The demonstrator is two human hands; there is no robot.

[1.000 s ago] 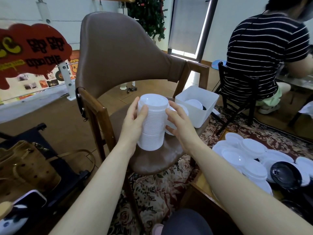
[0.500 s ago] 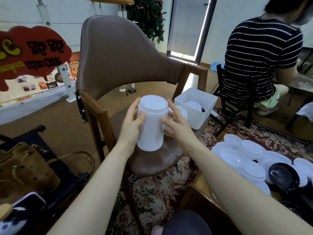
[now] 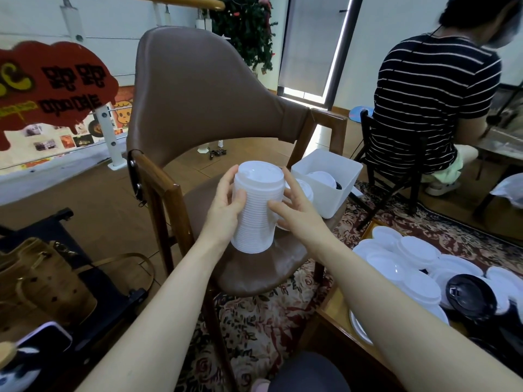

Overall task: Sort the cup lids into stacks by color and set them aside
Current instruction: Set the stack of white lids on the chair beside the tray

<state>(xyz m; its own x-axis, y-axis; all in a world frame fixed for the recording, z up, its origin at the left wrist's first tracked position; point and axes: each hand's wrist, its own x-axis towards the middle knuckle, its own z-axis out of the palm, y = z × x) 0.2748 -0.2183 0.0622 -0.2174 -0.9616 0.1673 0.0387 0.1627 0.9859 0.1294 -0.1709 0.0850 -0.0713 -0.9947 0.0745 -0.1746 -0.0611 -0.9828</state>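
Little changed against the frame half a second back: same tall stack of white lids on the brown chair seat, both hands in much the same places, right thumb perhaps drawn a shade closer to the stack wall.

Left hand laid against the stack's left side, fingers long and nearly straight up the ribbed wall to just under the top rim, thumb pressed to the front. Right hand on the opposite side, fingers loosely spread, thumb tip touching the front of the stack about halfway up, index reaching up beside the top rim. Not curled round it, either one; more a steadying between two open palms. Stack upright, base resting on the seat, between the two hands.

Thin glossy plastic, round, nested so tightly that the edges read as fine horizontal ridges; flat top with a raised rim. A second, shorter stack of white lids just behind the right fingers, mostly hidden. Beyond it a white rectangular bin at the seat's edge, smooth-walled, with a few white lids and something dark inside.

Lower right, on a wooden table, a loose heap of white lids, with a black lid lying among them. Smooth leather-like chair padding, wooden frame; floral carpet beneath.
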